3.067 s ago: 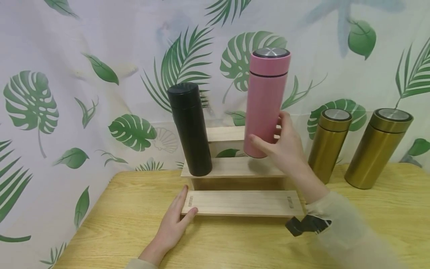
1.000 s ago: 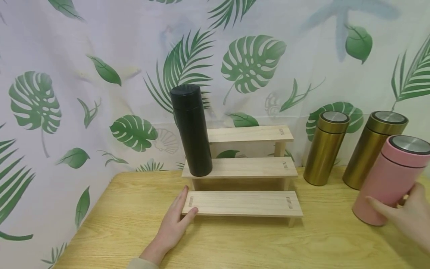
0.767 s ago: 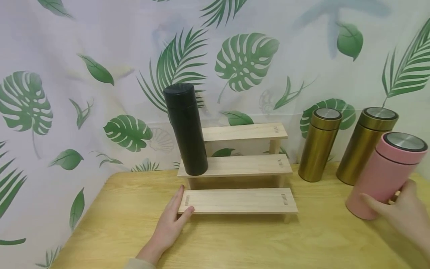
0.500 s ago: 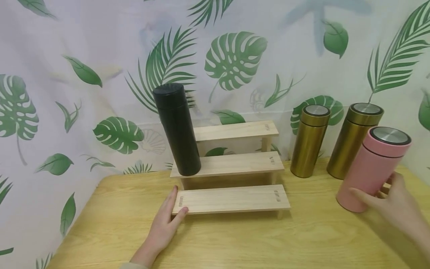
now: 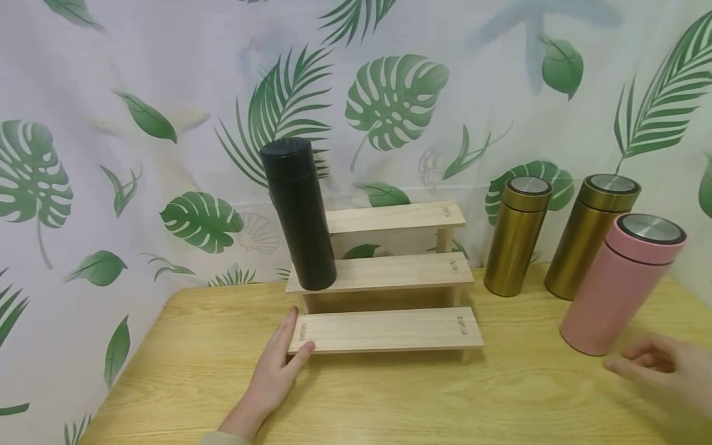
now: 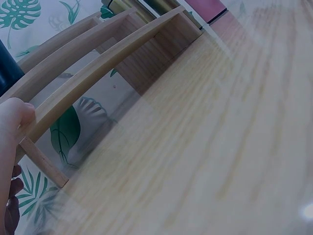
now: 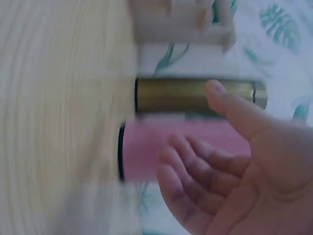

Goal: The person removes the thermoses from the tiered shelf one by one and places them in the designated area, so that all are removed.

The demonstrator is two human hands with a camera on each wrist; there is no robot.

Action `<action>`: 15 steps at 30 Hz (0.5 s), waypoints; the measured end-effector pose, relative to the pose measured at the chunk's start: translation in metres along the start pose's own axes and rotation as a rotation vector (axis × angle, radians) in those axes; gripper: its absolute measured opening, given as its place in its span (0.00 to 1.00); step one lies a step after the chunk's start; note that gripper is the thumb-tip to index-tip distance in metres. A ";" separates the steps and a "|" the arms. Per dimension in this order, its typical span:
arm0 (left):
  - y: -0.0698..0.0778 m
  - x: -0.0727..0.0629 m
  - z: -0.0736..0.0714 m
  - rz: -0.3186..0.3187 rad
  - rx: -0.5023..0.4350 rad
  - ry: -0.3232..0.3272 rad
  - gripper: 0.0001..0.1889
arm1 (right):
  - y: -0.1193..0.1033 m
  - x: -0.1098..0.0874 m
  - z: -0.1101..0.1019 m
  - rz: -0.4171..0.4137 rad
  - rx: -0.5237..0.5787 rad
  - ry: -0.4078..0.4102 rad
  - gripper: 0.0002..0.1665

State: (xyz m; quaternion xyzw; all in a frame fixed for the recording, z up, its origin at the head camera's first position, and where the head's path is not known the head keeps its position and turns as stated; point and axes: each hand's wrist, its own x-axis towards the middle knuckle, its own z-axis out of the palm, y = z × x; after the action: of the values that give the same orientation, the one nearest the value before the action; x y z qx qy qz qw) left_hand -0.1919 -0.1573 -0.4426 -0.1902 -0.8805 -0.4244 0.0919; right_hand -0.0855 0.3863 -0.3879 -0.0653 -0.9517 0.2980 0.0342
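The pink bottle (image 5: 617, 290) stands on the tabletop (image 5: 423, 402), at the right side, with its silver-topped lid upward. Just beside its base is the right hand (image 5: 664, 369); its fingers are loosely bent and the thumb stays apart from them, so this hand is not clamped on the bottle. The left hand (image 5: 272, 372) holds the left end of the wooden stand (image 5: 384, 329): the thumb lies on the lowest board and the other fingers are curled at its outer side, as the left wrist view shows. On the middle board, at its left end, stands the black bottle (image 5: 300, 222). Between the stand and the pink bottle there is the slimmer gold bottle (image 5: 516, 244). The wider gold bottle (image 5: 584, 241) is partly hidden behind the pink one; whether they touch, I cannot tell.
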 end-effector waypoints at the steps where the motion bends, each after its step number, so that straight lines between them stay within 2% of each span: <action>1: 0.000 0.000 0.000 -0.001 0.001 0.000 0.37 | -0.008 -0.001 0.002 -0.024 -0.015 -0.036 0.22; 3: 0.001 0.000 0.000 0.000 0.004 0.001 0.37 | -0.027 -0.002 0.007 -0.104 -0.003 -0.097 0.18; 5: 0.001 0.000 0.000 0.003 0.008 0.004 0.37 | -0.049 0.000 0.014 -0.227 0.048 -0.084 0.14; 8: 0.000 0.000 0.000 0.017 0.016 0.011 0.37 | -0.086 0.006 0.024 -0.372 0.139 -0.051 0.14; 15: 0.001 0.001 0.000 0.025 0.012 0.016 0.37 | -0.190 0.026 0.029 -0.557 0.213 0.018 0.18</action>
State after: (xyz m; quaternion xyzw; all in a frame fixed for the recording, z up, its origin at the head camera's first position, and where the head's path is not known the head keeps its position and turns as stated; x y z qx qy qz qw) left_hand -0.1921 -0.1568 -0.4414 -0.1971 -0.8800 -0.4193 0.1051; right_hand -0.1344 0.2190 -0.3024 0.1997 -0.8960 0.3748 0.1296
